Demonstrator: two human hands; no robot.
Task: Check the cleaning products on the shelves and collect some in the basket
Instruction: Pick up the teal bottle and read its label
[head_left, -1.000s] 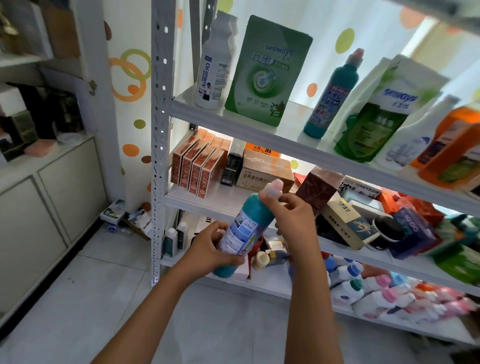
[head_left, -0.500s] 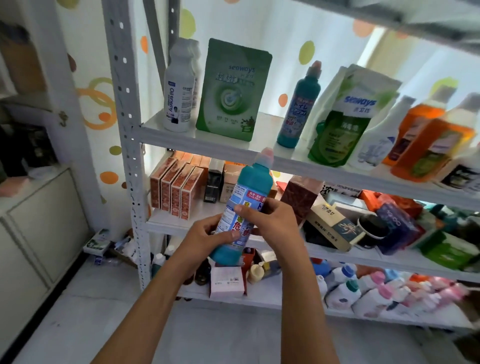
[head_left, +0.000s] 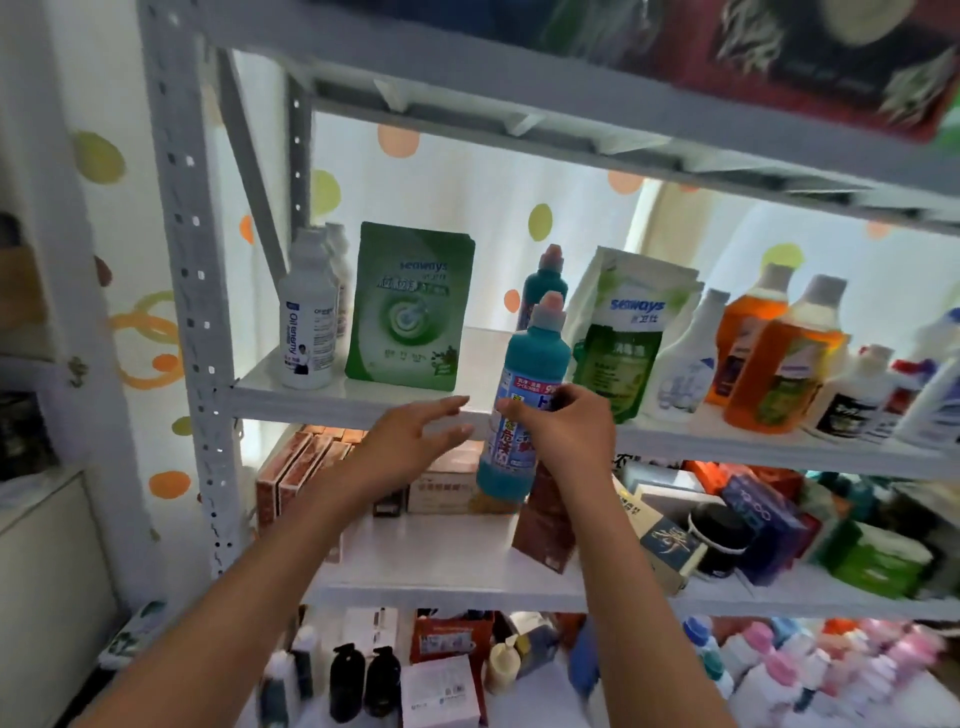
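The right hand (head_left: 566, 431) holds a teal bottle (head_left: 524, 400) upright, its fingers (head_left: 519, 410) clamped round the labelled middle, just in front of the edge of the shelf (head_left: 363, 397). The bottle's pink-tipped cap reaches above the shelf edge while its base hangs below it. The left hand (head_left: 410, 441) hovers just left of the bottle, fingers straight and spread apart, holding nothing and not touching it. On the shelf behind, a white bottle (head_left: 307, 332) stands far left, a green pouch (head_left: 410, 306) right of it, then a second teal bottle (head_left: 545, 280) directly behind the held one. Further right stand another pouch (head_left: 623, 332) and orange bottles (head_left: 779, 358).
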